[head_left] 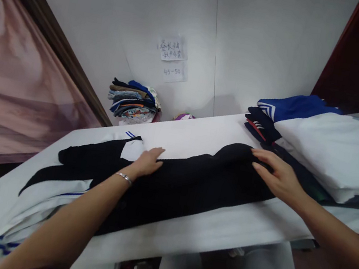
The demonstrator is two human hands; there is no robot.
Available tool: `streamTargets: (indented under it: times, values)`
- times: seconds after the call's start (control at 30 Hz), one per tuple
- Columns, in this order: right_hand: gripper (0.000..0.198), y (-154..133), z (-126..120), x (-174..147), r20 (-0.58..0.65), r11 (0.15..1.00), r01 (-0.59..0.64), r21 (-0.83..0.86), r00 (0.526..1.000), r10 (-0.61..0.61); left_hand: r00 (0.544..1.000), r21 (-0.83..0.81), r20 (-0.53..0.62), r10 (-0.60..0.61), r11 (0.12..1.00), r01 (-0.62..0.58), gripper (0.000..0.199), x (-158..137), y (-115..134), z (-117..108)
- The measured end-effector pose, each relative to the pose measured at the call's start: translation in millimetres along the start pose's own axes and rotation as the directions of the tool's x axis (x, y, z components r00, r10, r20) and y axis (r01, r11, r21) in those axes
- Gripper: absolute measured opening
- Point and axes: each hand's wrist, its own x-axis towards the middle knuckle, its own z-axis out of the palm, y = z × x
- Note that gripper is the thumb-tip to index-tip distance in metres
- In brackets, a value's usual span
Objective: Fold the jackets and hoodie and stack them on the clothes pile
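Both hands lie flat, palms down, on a black garment [187, 186] spread mid-frame across the white table [218, 233]: left hand [147, 161] near its white collar, right hand [276, 173] gripping nothing. Upper centre, a wall note [174, 71] reads "45-50".

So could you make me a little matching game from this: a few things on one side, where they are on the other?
Things:
1. left hand
2. right hand
3. paper notes
4. small clothes pile

Places:
A. taped on the wall
B. far corner of the table, against the wall
C. flat on the dark garment, by its white collar
D. on the garment's right end, beside the folded stack

Pairs: 1-C, 2-D, 3-A, 4-B
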Motion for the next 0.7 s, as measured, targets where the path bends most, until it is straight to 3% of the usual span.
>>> streamTargets:
  times: [0.1,0.17,0.23,0.3,0.43,0.57,0.7]
  values:
    - [0.054,-4,37,45,0.201,0.963,0.205,-0.176,0.965,-0.169,0.992,-0.084,-0.041,0.117,0.989,-0.12,0.06,-14,30,24]
    - [0.061,17,55,66,0.32,0.906,0.275,-0.321,0.932,-0.169,0.994,-0.134,-0.015,0.111,0.985,-0.112,0.06,-24,40,42]
    - [0.062,52,65,72,0.385,0.85,0.208,-0.484,0.923,-0.007,0.995,-0.19,-0.023,0.093,0.977,-0.096,0.059,-33,43,57]
    - [0.059,89,69,66,0.464,0.801,0.1,-0.59,0.854,0.234,0.994,-0.257,-0.069,0.09,0.961,-0.105,0.058,-37,43,65]
    - [0.065,130,69,41,0.394,0.758,0.05,-0.65,0.875,0.28,0.988,-0.38,-0.13,0.078,0.917,-0.123,0.056,-37,42,70]
    - [0.066,127,73,37,0.382,0.767,0.056,-0.639,0.889,0.253,0.99,-0.41,-0.125,0.06,0.906,-0.107,0.056,-36,43,70]
    - [0.063,123,66,49,0.423,0.766,0.062,-0.64,0.861,0.283,0.988,-0.361,-0.128,0.081,0.925,-0.122,0.057,-38,44,71]
